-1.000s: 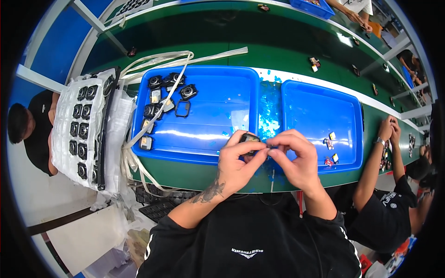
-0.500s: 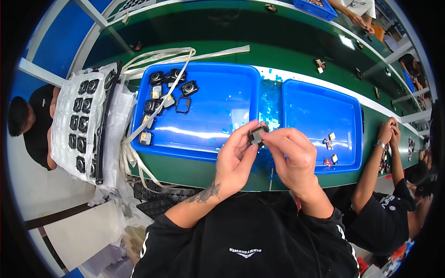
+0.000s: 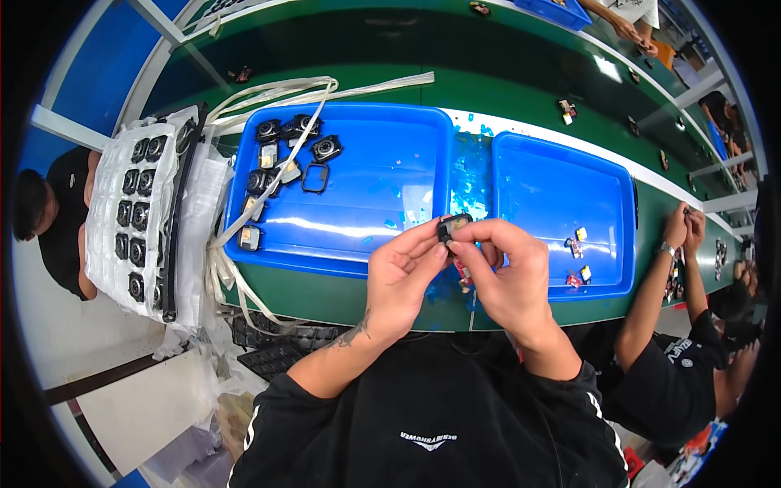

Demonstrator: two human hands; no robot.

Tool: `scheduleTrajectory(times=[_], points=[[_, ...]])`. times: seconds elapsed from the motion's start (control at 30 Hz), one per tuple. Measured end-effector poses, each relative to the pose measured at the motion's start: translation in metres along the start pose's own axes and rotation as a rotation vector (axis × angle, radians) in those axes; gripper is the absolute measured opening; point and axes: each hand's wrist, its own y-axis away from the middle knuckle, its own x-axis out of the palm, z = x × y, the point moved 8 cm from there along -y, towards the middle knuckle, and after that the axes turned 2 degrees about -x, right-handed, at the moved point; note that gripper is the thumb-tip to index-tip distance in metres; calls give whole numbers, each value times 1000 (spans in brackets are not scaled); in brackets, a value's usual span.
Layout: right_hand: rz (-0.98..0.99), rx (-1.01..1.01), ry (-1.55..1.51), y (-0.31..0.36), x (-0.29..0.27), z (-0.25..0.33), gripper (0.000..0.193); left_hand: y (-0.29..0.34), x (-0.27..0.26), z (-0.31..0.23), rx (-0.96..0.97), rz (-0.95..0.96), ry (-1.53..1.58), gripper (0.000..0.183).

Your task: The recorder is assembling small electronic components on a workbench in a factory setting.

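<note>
A small black watch case, with a pale square inside it, is pinched between my two hands above the gap between the blue trays. My left hand grips its left side with thumb and fingertips. The thumb and fingers of my right hand are closed on its right and lower edge. Beneath the case a small red part shows between the hands; whether it hangs from the case or lies on the table, I cannot tell. Fingers partly hide the case.
The left blue tray holds several black watch cases and a black frame. Small red parts lie in the right blue tray. Blue film scraps litter the gap. Farther left stands a filled white tray; co-workers sit either side.
The watch case has turned in my fingers, showing more of its pale inside. My right fingers have shifted on it, and the red part has come into sight below.
</note>
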Motion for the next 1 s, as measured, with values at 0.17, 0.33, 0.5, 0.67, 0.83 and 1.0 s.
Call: scheduleTrajectory(times=[0.17, 0.33, 0.5, 0.67, 0.83, 1.0], points=[[-52, -93, 67, 0, -2, 11, 10, 2, 2, 3, 31, -12, 43, 35], [-98, -126, 148, 3, -3, 13, 10, 5, 1, 9, 46, -46, 32, 36], [-93, -126, 133, 1, -2, 10, 9, 6, -2, 12, 59, -59, 35, 36], [-51, -108, 126, -1, -2, 11, 8, 8, -2, 11, 95, -55, 1, 34], [-35, -93, 95, 0, 0, 7, 10, 8, -6, 15, 90, -34, -12, 34], [-74, -122, 126, 1, -4, 13, 22, 15, -3, 8, 122, -38, -13, 32]])
